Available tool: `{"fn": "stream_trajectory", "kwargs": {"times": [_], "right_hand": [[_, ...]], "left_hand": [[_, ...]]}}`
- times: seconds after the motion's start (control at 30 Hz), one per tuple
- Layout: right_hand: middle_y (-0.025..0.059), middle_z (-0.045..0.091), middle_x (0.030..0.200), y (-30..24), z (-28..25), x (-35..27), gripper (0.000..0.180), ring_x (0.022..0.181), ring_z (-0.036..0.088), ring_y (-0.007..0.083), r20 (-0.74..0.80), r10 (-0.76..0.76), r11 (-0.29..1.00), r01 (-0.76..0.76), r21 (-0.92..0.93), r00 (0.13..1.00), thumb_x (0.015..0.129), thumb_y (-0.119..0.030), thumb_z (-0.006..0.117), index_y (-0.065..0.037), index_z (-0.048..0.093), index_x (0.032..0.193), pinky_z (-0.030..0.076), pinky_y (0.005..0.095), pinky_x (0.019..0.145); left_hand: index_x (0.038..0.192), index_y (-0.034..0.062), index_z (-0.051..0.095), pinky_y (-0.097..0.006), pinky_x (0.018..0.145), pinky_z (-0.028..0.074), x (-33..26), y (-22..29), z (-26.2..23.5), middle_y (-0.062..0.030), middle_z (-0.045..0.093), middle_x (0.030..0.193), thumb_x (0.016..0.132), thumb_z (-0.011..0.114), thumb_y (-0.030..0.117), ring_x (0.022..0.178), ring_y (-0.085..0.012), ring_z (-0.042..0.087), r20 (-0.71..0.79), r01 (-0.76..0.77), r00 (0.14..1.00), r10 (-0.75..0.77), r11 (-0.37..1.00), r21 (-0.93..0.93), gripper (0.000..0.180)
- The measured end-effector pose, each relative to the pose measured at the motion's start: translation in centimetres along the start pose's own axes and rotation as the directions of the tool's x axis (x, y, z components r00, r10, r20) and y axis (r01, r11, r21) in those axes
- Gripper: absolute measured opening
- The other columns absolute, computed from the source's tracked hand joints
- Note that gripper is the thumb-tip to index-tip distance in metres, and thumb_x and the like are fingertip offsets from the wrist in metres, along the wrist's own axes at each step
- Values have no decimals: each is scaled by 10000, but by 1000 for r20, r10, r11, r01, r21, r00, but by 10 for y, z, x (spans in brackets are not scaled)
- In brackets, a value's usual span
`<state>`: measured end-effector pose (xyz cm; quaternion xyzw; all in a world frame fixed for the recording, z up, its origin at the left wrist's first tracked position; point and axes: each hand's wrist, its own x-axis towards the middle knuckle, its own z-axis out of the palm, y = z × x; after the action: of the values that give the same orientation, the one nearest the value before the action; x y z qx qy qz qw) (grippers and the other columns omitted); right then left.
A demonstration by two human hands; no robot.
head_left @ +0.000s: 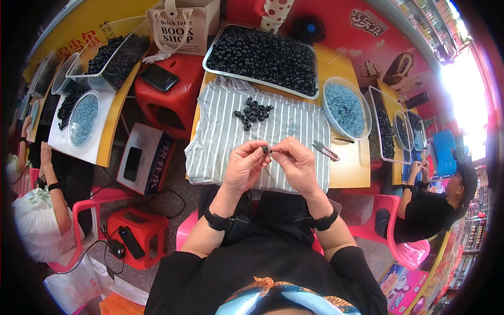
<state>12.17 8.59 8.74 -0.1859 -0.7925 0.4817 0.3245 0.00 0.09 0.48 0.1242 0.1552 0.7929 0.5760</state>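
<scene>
Left hand (244, 165) and right hand (297, 164) both pinch one small, round black bead (265, 149) above the striped cloth (220, 136)

Loose beads (252, 112) lie on cloth (220, 142), tray (210, 65) behind.

A grey cloth (220, 142) with thin white stripes covers the yellow desk (350, 170). On the cloth lies a small heap of black beads (253, 112); beyond the cloth a silvery tray (261, 54) is filled with more black beads. Right of the cloth, a clear bowl (346, 107) holds pale blue beads. Left of the cloth stands a red stool (168, 97) carrying a black phone (158, 77). Over the cloth's near edge, the left hand (244, 167) and right hand (297, 164) pinch one black bead (265, 149); both wrists wear black bands.
</scene>
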Motion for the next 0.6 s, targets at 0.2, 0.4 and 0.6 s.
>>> {"fn": "stream_trajectory", "kwargs": {"times": [0.2, 0.4, 0.6], "right_hand": [[82, 593, 824, 9, 6, -6, 110, 736, 664, 150, -38, 69, 986, -62, 155, 997, 829, 122, 612, 40, 625, 900, 529, 256, 646], [89, 591, 815, 4, 4, -2, 125, 717, 654, 153, -21, -9, 999, 10, 45, 1000, 803, 143, 618, 43, 617, 878, 529, 258, 622], [96, 599, 809, 2, 1, -1, 121, 696, 648, 159, 16, -52, 996, 53, -76, 999, 780, 131, 645, 39, 612, 852, 515, 253, 593]], "left_hand": [[1109, -26, 637, -265, 724, 506, -1, -2, 2, -99, 675, 972, 955, 580, 52, 819, -156, 631, -5, 22, 1000, -22, 1000, 21, 182], [1118, -30, 636, -267, 730, 506, -2, -3, -1, -98, 676, 969, 949, 579, 42, 816, -152, 630, -1, 19, 1000, -19, 999, 30, 192], [1117, -31, 646, -266, 741, 504, -4, -4, -2, -88, 671, 987, 941, 591, 40, 821, -142, 629, -10, 5, 1000, -4, 997, 76, 198]]}}
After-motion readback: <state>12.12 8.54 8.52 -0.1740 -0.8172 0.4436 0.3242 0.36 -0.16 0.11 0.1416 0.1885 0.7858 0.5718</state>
